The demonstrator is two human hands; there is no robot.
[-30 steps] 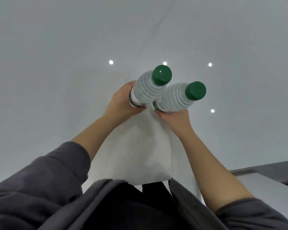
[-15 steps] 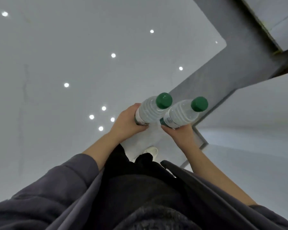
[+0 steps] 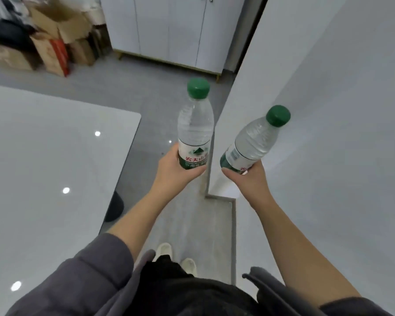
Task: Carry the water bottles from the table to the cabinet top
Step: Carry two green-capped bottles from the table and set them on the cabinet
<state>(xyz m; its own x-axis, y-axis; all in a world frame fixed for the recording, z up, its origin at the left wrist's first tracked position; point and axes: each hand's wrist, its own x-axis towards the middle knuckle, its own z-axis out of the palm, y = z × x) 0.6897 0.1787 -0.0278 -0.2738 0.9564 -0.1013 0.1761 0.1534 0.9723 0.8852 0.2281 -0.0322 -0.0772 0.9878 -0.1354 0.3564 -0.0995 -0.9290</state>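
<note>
bottles: left bottle [image 3: 195, 128] upright, right bottle [image 3: 253, 142] tilted, both carried in the air beside the table [image 3: 43, 156] | hands: left hand [image 3: 176, 172] and right hand [image 3: 249, 179] each curled round a label band, low down | handling: apparently full, weighty; thin plastic likely squeezable, smooth; firm low-body grip suits

The left bottle [image 3: 195, 124] and right bottle [image 3: 252, 142] are made of clear, ribbed plastic, capped in matt green plastic. The tabletop [image 3: 43, 160] is finished smooth and glossy, lights being mirrored in it. The boxes [image 3: 57, 30] are of matt brown cardboard, the sleeve [image 3: 82, 279] of soft cloth
</note>
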